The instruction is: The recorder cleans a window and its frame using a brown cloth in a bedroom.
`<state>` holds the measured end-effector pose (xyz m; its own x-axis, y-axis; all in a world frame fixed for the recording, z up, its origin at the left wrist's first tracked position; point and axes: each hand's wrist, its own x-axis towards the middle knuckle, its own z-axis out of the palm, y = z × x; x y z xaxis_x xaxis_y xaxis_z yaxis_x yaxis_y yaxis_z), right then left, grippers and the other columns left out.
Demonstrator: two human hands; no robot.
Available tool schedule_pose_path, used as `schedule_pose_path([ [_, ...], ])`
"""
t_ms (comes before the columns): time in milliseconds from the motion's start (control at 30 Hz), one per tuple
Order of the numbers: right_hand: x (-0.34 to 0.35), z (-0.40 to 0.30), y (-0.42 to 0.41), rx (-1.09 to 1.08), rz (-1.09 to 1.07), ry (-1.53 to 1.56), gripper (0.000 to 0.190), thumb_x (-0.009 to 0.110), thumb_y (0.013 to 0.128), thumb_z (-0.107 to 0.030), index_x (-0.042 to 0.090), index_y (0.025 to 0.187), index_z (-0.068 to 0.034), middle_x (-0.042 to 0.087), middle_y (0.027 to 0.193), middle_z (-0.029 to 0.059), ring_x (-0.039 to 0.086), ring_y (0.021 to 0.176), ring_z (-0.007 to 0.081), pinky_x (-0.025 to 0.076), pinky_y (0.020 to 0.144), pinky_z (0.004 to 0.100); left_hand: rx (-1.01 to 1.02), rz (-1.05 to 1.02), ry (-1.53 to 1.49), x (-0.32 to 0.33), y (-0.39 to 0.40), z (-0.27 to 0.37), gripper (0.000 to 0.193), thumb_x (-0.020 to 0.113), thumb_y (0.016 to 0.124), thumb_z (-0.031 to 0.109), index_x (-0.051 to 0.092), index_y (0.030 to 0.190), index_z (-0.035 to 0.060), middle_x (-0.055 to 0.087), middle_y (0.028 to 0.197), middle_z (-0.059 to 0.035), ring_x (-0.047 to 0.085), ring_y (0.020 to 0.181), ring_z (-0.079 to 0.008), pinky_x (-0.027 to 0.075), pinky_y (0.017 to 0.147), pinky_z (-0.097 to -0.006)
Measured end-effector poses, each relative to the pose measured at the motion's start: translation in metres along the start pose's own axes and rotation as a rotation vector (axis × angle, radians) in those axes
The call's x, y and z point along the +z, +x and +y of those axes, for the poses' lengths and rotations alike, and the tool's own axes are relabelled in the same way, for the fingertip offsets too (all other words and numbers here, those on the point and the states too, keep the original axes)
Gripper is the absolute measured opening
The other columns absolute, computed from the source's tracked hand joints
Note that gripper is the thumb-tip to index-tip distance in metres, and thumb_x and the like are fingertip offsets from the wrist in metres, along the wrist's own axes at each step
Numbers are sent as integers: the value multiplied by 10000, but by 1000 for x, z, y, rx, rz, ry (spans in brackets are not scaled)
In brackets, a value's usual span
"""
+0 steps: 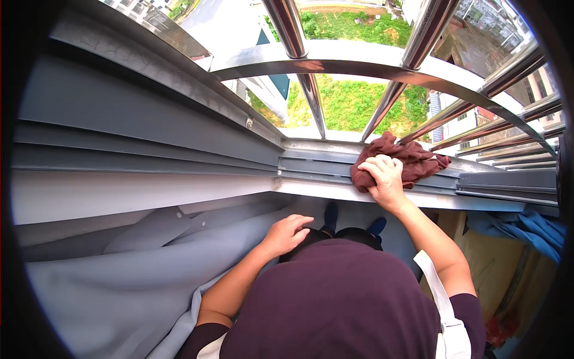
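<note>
A crumpled dark-red cloth (412, 164) lies bunched on the grey window track (318, 167), under the metal bars. My right hand (383, 181) grips its near left end and presses it against the track. In front of my body, below the white sill edge (314, 188), my left hand (287, 235) hangs in the air with nothing in it, its fingers apart and partly bent. The part of the track beneath the cloth is hidden.
Shiny metal guard bars (311, 103) and a curved flat band (350, 65) rise beyond the track, with ground far below. A grey window frame (148, 130) runs along the left above a grey curtain (134, 278). Blue fabric (524, 229) hangs at the right.
</note>
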<state>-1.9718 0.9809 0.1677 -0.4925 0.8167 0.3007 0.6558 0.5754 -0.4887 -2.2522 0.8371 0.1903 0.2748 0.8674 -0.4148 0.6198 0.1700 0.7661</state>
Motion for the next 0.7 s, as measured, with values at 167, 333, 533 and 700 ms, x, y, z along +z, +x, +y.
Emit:
schedule_pose_path([
  [167,66,-61,54,-107,9,38,438,722,646,-171,599,1066,-174,584,1047,-17,518,1051,188,325,866,423,5,3,54,9,-7,-1,344,594,886,161,604,1226,108,604,1161,-117,629,914,-252,504,801,-327],
  [333,104,-110,107,114,122,683,335,623,737,-79,586,1070,-94,599,1008,85,561,981,296,430,858,401,107,41,81,13,-15,-4,353,592,895,179,586,1241,105,598,1161,-128,621,989,-275,499,852,-348],
  [533,-7,-200,168,-56,264,1419,422,584,736,41,514,1146,-34,547,1064,115,537,1003,227,418,914,324,-85,-41,35,16,-27,-26,362,553,904,231,573,1251,130,589,1194,-132,585,1080,-306,472,901,-369],
  [700,-4,-216,187,-591,692,1002,628,687,583,34,494,1172,-70,509,1116,155,508,1013,329,420,905,417,-17,-17,15,16,-28,-35,366,547,904,228,572,1255,127,587,1199,-139,580,1087,-314,465,912,-370],
])
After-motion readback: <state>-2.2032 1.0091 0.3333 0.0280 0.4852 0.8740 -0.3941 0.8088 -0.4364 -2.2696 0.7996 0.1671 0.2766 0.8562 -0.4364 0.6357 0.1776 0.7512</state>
